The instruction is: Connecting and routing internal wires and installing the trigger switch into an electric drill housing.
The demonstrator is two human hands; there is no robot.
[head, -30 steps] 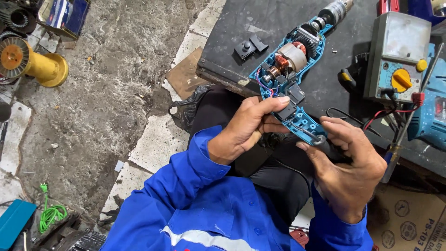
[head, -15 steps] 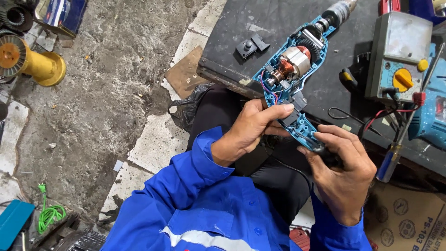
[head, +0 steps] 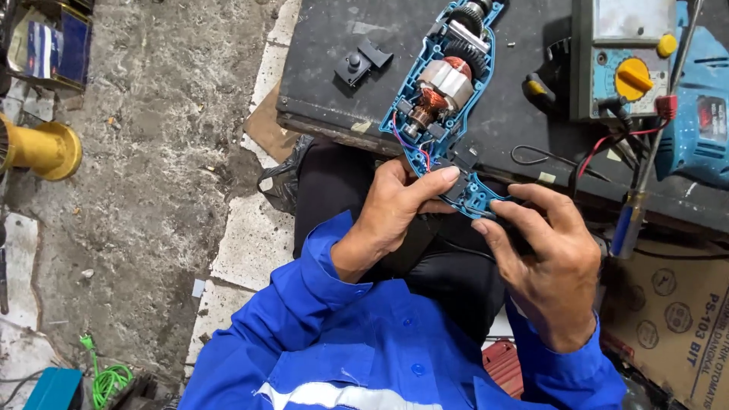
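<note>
An opened blue power drill [head: 444, 91] lies with its handle over the front edge of a black workbench [head: 364, 68]. Its copper-wound motor, gears and red and blue wires are exposed. My left hand [head: 395, 205] grips the handle end, thumb pressed on the black switch part in the handle. My right hand [head: 543, 258] holds the lower end of the handle from the right, fingers curled around the black cord end. Both sleeves are bright blue.
A small black plastic part [head: 361, 62] lies on the bench left of the drill. At the right stand a grey multimeter with a yellow dial [head: 623, 64], its leads, a screwdriver [head: 634, 205] and another blue tool [head: 699, 129]. A cardboard box [head: 676, 319] sits below; a yellow object [head: 42, 148] lies on the concrete floor.
The view has moved closer over the drill. Both hands have stayed on the handle, with my left thumb shifting onto the black switch part.
</note>
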